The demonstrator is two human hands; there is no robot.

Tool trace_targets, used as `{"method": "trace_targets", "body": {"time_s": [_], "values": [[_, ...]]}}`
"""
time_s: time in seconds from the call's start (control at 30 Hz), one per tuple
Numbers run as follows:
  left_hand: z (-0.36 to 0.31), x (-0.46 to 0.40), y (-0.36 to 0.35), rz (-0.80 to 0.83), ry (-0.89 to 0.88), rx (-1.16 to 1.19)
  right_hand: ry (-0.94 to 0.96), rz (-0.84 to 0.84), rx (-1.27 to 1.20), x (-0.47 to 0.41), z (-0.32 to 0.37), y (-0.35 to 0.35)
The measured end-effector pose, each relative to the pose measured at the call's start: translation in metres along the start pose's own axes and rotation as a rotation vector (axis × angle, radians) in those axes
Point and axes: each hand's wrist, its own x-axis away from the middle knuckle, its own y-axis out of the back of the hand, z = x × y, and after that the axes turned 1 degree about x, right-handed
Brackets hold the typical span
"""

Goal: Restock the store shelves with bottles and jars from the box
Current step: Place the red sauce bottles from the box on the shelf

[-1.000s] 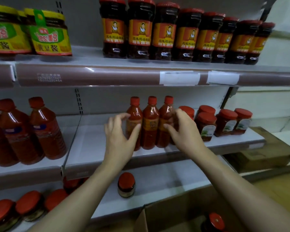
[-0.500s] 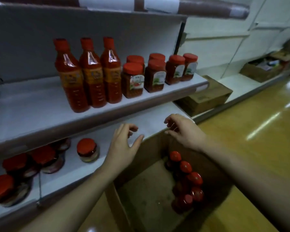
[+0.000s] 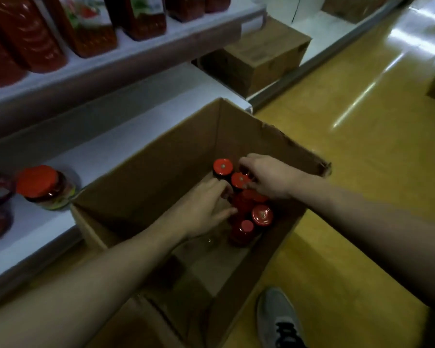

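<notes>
An open cardboard box [image 3: 161, 156] stands on the floor against the lowest shelf. Several red-capped bottles [image 3: 262, 215] stand clustered at its right side, one cap [image 3: 222, 167] furthest back. Both my hands are down inside the box. My left hand [image 3: 203, 209] has its fingers stretched out against the left side of the cluster and holds nothing. My right hand [image 3: 269, 177] reaches in from the right, fingers curled over a bottle cap [image 3: 239, 180]; blur hides whether it grips. Above, the middle shelf [image 3: 136, 54] carries red sauce bottles [image 3: 28, 38] and jars [image 3: 91, 28].
A red-lidded jar [image 3: 44, 187] lies on the lowest shelf [image 3: 141, 116] just left of the box, with darker jars beyond it. A closed cardboard box [image 3: 259, 54] sits further along that shelf. My grey shoe [image 3: 276, 315] is on the yellow floor [image 3: 362, 146].
My view dropped from the shelf bottles to the box. Both hands left the shelved bottles, came down past the box rim and now reach the bottles inside.
</notes>
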Motion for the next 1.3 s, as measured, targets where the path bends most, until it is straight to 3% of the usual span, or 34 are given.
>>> {"method": "trace_targets", "body": {"time_s": [0.13,0.4,0.77,1.03,1.3], "values": [[0.002,-0.031,-0.026,0.227,0.03,-0.092,-0.005,0.128,0.07,-0.02,-0.01,-0.014],[0.014,-0.047,-0.087,0.448,0.007,-0.063,0.01,0.514,0.266,-0.047,-0.012,-0.046],[0.031,-0.045,-0.101,0.397,0.077,0.107,-0.007,0.529,0.305,-0.073,-0.009,-0.048],[0.05,-0.033,-0.059,0.347,0.295,0.231,0.012,0.345,0.218,-0.073,-0.015,-0.054],[0.069,-0.003,-0.004,0.146,0.442,0.274,0.034,0.275,0.085,-0.058,0.004,-0.034]]}}
